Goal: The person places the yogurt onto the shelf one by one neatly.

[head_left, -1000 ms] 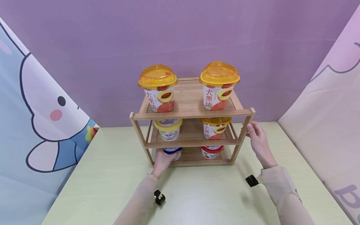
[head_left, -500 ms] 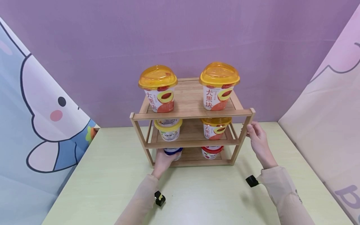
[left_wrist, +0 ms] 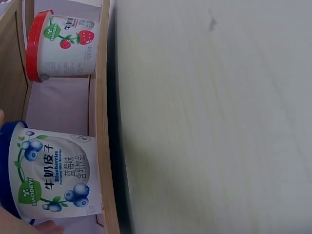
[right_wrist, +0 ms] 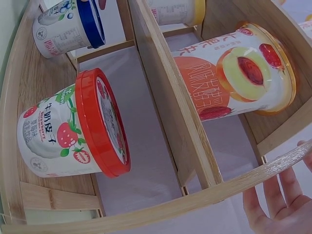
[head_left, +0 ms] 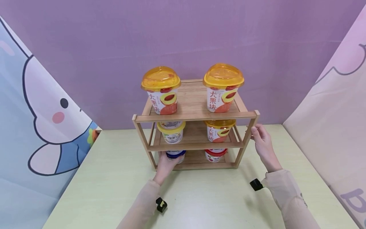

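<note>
My left hand (head_left: 165, 166) reaches into the bottom left of a three-tier wooden rack (head_left: 191, 118) and grips a blueberry milk cup (left_wrist: 63, 170) around its blue lid. The cup stands upright on the bottom shelf, its label plain in the left wrist view; only a bit of the hand shows there. At the rack's right side, my right hand (head_left: 263, 144) holds the upright post, its fingers (right_wrist: 277, 192) curled at the wood. A strawberry cup with a red lid (right_wrist: 102, 122) sits on the bottom shelf at right.
Two tall fruit cups with orange domed lids, one left (head_left: 163, 101) and one right (head_left: 220, 98), stand on the top shelf. The middle shelf bears a yellow-lidded cup (head_left: 172, 135) and another orange-lidded fruit cup (head_left: 218, 133). A purple backdrop (head_left: 183, 38) closes off the back.
Almost nothing differs. The left forearm has shifted very slightly, while the cups, rack and right hand stay where they were.
</note>
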{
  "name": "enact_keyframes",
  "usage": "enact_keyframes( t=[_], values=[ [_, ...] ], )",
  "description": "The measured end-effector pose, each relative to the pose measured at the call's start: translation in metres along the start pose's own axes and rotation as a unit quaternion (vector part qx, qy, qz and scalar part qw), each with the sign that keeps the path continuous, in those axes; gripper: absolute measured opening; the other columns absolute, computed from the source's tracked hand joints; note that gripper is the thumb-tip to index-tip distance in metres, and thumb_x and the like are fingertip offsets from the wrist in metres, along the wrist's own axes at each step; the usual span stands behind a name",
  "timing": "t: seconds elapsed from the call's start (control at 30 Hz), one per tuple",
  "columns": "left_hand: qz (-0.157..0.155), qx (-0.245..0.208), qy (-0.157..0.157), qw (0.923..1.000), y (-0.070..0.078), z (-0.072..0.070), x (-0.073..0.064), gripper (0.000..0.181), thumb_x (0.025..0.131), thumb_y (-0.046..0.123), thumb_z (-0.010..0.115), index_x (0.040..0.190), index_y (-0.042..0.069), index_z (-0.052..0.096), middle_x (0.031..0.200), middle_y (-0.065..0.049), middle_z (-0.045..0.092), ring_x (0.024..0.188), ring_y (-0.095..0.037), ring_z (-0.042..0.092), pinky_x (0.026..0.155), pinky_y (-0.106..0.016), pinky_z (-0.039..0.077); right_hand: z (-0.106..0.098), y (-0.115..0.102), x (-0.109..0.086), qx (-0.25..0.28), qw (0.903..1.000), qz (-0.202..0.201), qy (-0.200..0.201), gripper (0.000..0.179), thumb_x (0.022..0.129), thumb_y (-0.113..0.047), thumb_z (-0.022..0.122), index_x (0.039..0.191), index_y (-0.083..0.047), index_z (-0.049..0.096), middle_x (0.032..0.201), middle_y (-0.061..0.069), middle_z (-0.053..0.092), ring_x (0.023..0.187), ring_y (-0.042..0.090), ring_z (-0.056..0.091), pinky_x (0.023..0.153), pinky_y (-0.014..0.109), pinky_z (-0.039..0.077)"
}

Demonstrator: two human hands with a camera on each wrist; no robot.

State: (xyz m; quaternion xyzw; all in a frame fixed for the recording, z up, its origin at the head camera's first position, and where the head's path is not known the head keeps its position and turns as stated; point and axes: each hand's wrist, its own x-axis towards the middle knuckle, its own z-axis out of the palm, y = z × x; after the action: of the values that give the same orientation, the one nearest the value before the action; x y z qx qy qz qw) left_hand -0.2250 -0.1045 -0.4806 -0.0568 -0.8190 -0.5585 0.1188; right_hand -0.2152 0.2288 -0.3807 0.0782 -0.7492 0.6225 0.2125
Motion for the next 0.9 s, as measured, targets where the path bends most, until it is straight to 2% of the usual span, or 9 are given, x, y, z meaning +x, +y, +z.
enact_keyframes(
  t=[0.17,0.4,0.6,0.77,0.9],
  values=[
    [-0.007,0.005,0.01,0.9999,0.003,0.0,-0.005,0.096,0.07,0.029,0.075,0.14,0.017,0.011,0.136,-0.015,0.017,0.122,-0.028,0.027,0.1,-0.045,0.027,-0.001,0.0,0.0,-0.013,0.9999,-0.005,0.003,0.011,0.095,-0.024,0.041,0.095,-0.022,0.052,0.089,-0.017,0.055,0.081,-0.001,0.053,0.072,0.012,0.043],
    [-0.015,0.003,0.01,0.9998,0.01,0.0,-0.016,0.094,0.074,0.028,0.071,0.141,0.018,0.006,0.136,-0.018,0.015,0.123,-0.03,0.027,0.101,-0.045,0.026,-0.001,-0.002,-0.001,0.004,0.9997,-0.004,0.022,0.01,0.093,-0.021,0.045,0.092,-0.022,0.055,0.087,-0.016,0.059,0.077,0.0,0.056,0.07,0.012,0.045],
    [-0.008,0.035,0.019,0.9992,0.014,0.0,-0.027,0.088,0.076,0.023,0.07,0.14,0.007,0.011,0.139,-0.023,0.011,0.126,-0.035,0.022,0.101,-0.05,0.022,-0.004,-0.005,-0.005,0.006,0.9991,0.01,0.041,0.012,0.09,-0.019,0.051,0.097,-0.014,0.059,0.086,-0.014,0.06,0.077,0.0,0.058,0.069,0.013,0.046],
    [-0.002,0.054,0.014,0.9984,0.019,-0.003,-0.039,0.082,0.077,0.02,0.069,0.136,-0.002,0.017,0.137,-0.027,0.012,0.126,-0.043,0.018,0.098,-0.056,0.022,-0.006,-0.009,-0.01,-0.036,0.9985,0.016,0.039,0.028,0.09,-0.021,0.051,0.107,0.0,0.057,0.091,-0.016,0.058,0.08,-0.001,0.057,0.072,0.012,0.045],
    [-0.001,0.064,0.001,0.9979,0.024,-0.008,-0.049,0.078,0.078,0.021,0.067,0.134,-0.005,0.019,0.134,-0.027,0.018,0.124,-0.042,0.023,0.097,-0.055,0.025,-0.006,-0.008,-0.012,-0.062,0.9971,0.016,0.041,0.034,0.09,-0.02,0.051,0.113,0.006,0.053,0.095,-0.018,0.056,0.083,-0.003,0.057,0.073,0.012,0.045]
  ],
)
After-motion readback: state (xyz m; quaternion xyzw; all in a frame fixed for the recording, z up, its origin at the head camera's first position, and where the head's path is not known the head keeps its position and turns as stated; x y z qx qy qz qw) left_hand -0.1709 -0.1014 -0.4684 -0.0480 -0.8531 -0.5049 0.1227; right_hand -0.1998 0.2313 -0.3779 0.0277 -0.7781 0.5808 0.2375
